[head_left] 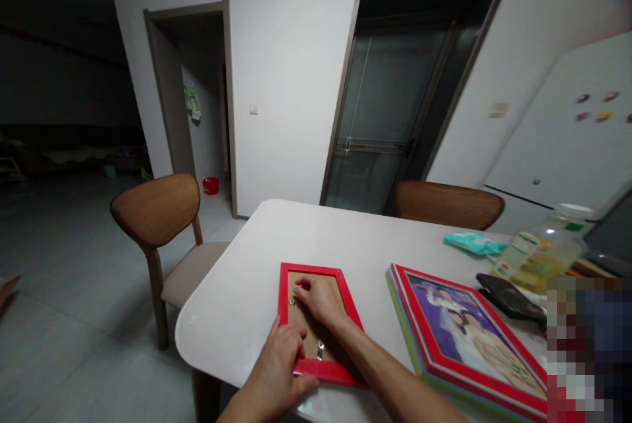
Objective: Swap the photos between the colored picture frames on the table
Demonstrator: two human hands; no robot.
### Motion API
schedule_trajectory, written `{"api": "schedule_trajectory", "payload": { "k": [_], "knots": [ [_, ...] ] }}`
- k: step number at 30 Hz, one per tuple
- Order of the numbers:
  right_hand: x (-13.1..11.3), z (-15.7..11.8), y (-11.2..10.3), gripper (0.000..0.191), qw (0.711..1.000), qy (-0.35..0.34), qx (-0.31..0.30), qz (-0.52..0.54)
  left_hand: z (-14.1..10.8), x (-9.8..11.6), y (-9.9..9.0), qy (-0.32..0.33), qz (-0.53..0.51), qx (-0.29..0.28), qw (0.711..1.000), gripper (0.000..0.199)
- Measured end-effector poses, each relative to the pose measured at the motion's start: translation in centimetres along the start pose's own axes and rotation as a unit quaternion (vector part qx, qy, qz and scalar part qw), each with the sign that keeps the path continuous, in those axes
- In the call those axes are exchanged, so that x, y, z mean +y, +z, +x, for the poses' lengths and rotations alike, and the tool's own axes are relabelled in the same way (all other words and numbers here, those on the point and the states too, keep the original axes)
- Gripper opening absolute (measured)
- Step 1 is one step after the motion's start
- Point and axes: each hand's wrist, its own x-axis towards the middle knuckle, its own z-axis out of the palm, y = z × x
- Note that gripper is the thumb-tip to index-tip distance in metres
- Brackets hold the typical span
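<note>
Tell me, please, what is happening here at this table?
A person is handling a red picture frame, which lies on the white table with its brown backing up. The left hand holds its near left corner; the right hand is over the backing, fingertips near a small metal fitting. Whether they touch it, I cannot tell. To the right lies a stack of framed pictures, photo side up on top.

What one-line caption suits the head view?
Left hand at the edge of a face-down red frame, right hand over its brown backing, beside stacked frames on a white table.
</note>
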Motion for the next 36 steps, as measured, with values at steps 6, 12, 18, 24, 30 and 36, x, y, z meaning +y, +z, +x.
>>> {"api": "schedule_trajectory", "payload": {
  "k": [6, 12, 18, 24, 30, 36],
  "knots": [
    [2.0, 2.9, 0.2, 0.019, 0.994, 0.089, 0.044, -0.052, 0.0, 0.0, 0.1, -0.002, -0.004, 0.004, 1.000, 0.022],
    [2.8, 3.9, 0.1, 0.017, 0.989, 0.122, 0.053, -0.067, -0.1, 0.1, 0.2, -0.005, 0.003, 0.004, 1.000, 0.023],
    [3.6, 3.5, 0.5, 0.020, 0.990, 0.122, 0.049, -0.046, 0.0, 0.0, 0.2, -0.006, 0.004, -0.002, 1.000, 0.023],
    [3.4, 4.2, 0.6, 0.015, 0.987, 0.134, 0.083, 0.017, -0.2, 0.5, 0.2, -0.016, 0.020, 0.001, 1.000, 0.024],
    [3.6, 1.8, -2.9, 0.020, 0.974, 0.099, 0.128, 0.161, -0.3, -0.1, 0.5, 0.004, 0.033, 0.023, 0.999, 0.028],
    [3.6, -5.3, -4.3, 0.043, 0.911, 0.150, 0.190, 0.335, -0.5, 0.5, 0.1, -0.005, -0.086, 0.125, 0.988, 0.020]
  ]
}}
